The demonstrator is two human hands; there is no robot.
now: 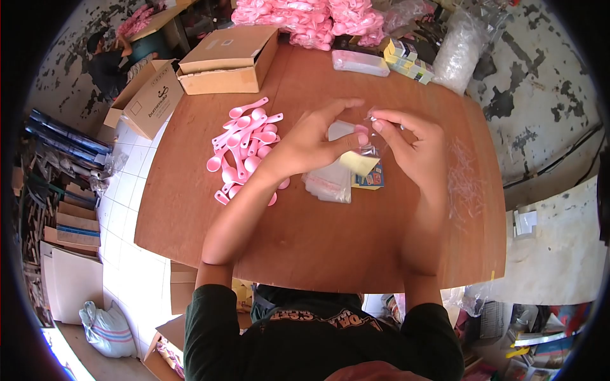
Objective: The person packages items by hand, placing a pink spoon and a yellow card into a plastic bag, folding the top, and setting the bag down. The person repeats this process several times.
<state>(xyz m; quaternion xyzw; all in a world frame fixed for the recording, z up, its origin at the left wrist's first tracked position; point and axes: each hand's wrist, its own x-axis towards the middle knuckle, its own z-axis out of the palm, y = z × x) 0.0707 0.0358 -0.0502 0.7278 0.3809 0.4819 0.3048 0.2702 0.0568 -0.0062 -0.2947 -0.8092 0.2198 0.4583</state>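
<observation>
Held thing: small clear plastic sleeve bag [367,147] with a pale yellow card inside, above the brown wooden table [318,241], between both hands.
Long axis: mouth up near the right fingertips, bottom down toward the stack of clear bags [327,184].
Left hand [318,141]: fingers partly curled, thumb and fingers pinching the bag's left side.
Right hand [413,146]: fingertips closed on the bag's top edge.
Nearer hand: both touching.
Spoons: pile of pink plastic spoons [244,149], left of the left hand, apart from it.
</observation>
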